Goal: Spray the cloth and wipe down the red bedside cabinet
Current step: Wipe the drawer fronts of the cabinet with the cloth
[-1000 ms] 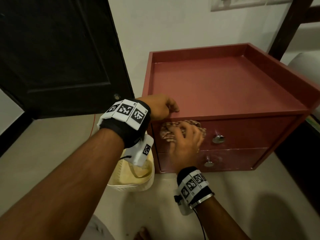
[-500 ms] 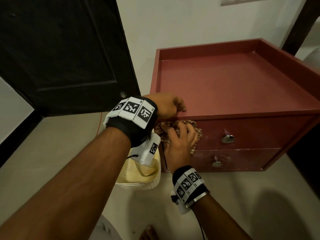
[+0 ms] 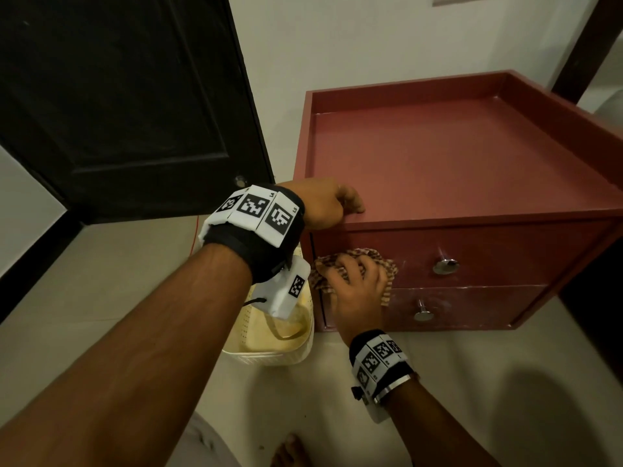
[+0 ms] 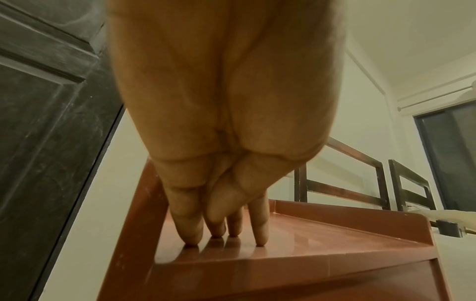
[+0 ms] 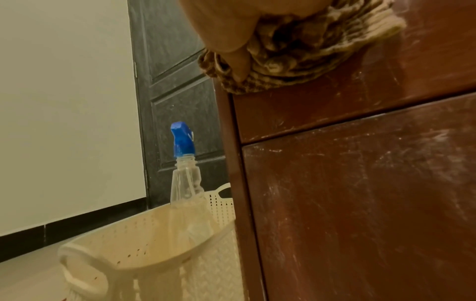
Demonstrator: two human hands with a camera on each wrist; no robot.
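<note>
The red bedside cabinet stands on the floor against the wall, with two drawers in front. My left hand rests on its front left corner, and its fingertips press down on the top. A brown checked cloth is bunched against the left end of the upper drawer front. My right hand grips it and presses it to the wood. In the right wrist view the cloth sits at the drawer's left edge under my right hand. A clear spray bottle with a blue head stands in the basket.
A cream plastic basket sits on the floor against the cabinet's left side. A dark door is behind it. Two metal knobs stick out of the drawers. A dark bed frame stands to the right.
My right hand has slid the cloth leftward along the upper drawer front to its left edge. My left hand has stayed on the cabinet's corner.
</note>
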